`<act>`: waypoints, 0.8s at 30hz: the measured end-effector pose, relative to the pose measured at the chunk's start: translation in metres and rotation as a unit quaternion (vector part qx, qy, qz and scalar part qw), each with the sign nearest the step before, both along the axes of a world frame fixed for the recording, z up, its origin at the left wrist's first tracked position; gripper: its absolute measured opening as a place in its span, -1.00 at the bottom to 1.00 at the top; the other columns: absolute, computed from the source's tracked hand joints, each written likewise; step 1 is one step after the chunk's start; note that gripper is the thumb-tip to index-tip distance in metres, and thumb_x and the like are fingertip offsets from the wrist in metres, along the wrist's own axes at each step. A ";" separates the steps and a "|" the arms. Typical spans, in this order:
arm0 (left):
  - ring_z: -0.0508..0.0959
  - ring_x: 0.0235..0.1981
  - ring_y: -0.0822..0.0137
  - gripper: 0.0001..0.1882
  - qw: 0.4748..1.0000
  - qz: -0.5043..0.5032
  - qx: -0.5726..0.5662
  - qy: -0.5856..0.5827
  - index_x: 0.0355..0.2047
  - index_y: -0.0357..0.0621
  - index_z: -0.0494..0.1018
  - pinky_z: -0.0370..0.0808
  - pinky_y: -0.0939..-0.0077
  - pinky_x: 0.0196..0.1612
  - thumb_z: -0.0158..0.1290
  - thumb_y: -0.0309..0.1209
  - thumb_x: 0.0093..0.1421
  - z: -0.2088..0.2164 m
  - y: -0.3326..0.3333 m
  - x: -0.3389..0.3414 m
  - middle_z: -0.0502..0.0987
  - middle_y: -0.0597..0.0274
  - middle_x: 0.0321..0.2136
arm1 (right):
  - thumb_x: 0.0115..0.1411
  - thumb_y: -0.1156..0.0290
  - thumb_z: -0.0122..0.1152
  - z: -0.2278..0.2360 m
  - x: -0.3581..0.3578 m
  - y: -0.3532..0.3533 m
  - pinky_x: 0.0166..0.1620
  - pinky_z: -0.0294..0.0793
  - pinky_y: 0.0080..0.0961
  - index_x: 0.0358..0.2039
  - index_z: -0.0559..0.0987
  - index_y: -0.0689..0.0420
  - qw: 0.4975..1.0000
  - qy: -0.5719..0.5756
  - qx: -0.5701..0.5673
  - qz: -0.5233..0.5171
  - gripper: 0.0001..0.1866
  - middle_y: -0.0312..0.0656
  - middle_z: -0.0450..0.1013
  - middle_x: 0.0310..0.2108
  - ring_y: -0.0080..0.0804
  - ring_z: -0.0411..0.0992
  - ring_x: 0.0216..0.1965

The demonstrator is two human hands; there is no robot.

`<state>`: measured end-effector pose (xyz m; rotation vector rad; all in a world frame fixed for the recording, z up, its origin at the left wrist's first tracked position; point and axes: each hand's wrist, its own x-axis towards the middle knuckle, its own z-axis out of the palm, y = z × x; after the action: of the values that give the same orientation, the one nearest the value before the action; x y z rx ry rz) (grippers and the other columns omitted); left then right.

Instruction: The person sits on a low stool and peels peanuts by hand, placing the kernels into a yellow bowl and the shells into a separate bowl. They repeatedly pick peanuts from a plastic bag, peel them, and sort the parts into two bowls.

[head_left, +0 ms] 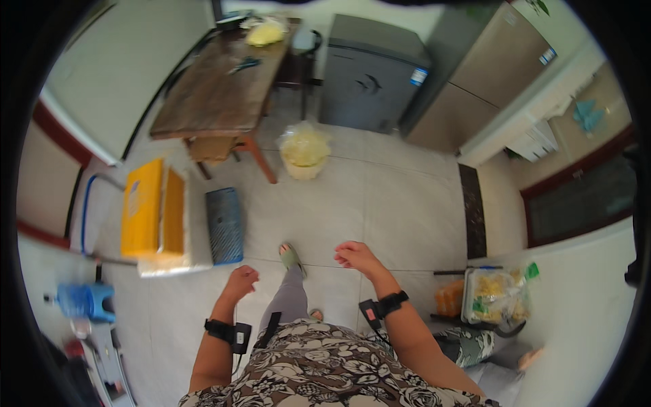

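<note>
My left hand (240,283) hangs over the tiled floor beside my leg, its fingers loosely curled in, with nothing seen in them. Farther forward and to the right, my right hand (357,258) is also curled closed, and no object shows in it. Both hands are in the air, touching nothing. A black strap with a small box (239,337) sits on my left forearm, and a similar box (370,314) is on the right one. Below them my foot in a green slipper (290,256) is set forward on the floor.
Ahead stand a wooden table (217,81), a lined bin (303,171), a dark low cabinet (369,85) and a refrigerator (478,81). A yellow box (144,210) and blue crate (225,226) are left. At right are bagged goods (497,296) and patterned cloth (468,344).
</note>
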<state>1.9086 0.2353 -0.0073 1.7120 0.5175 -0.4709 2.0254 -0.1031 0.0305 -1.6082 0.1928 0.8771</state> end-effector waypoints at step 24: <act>0.41 -0.04 -0.02 -0.48 0.953 -0.192 0.234 0.008 0.05 -0.13 0.30 0.39 0.26 -0.03 0.01 -0.24 0.07 -0.180 -0.043 0.520 0.40 -0.13 -0.07 | 0.17 0.40 -0.02 -0.138 0.405 0.013 -0.31 0.41 -0.65 -0.24 0.49 0.19 0.980 0.170 -0.086 0.054 -0.80 -0.26 0.49 -0.41 -0.59 0.41 -0.40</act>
<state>2.4284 0.1926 -0.1878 2.2844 0.3192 -0.6784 2.4302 -0.0896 -0.1076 -1.6296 0.4343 1.2483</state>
